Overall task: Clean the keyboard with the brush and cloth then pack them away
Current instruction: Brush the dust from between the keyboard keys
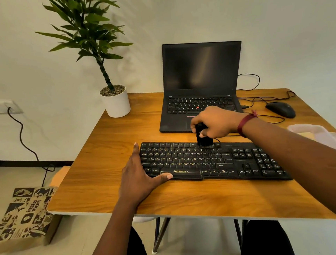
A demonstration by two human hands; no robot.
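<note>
A black keyboard (pixel 212 161) lies across the middle of the wooden table (pixel 107 144). My right hand (pixel 215 123) grips a black brush (pixel 203 139) upright, its bristles down on the keyboard's top rows near the middle. My left hand (pixel 139 176) lies flat against the keyboard's left end, fingers straight along the edge and thumb stretched along the front edge below the space bar. A pale plastic box (pixel 316 134) with something yellowish inside sits at the right table edge, partly hidden by my right forearm. I cannot make out a cloth for certain.
An open black laptop (pixel 200 84) stands behind the keyboard. A black mouse (pixel 281 109) and cables lie at the back right. A potted plant (pixel 116 100) sits at the back left corner. A printed paper bag (pixel 22 217) rests on the floor to the left.
</note>
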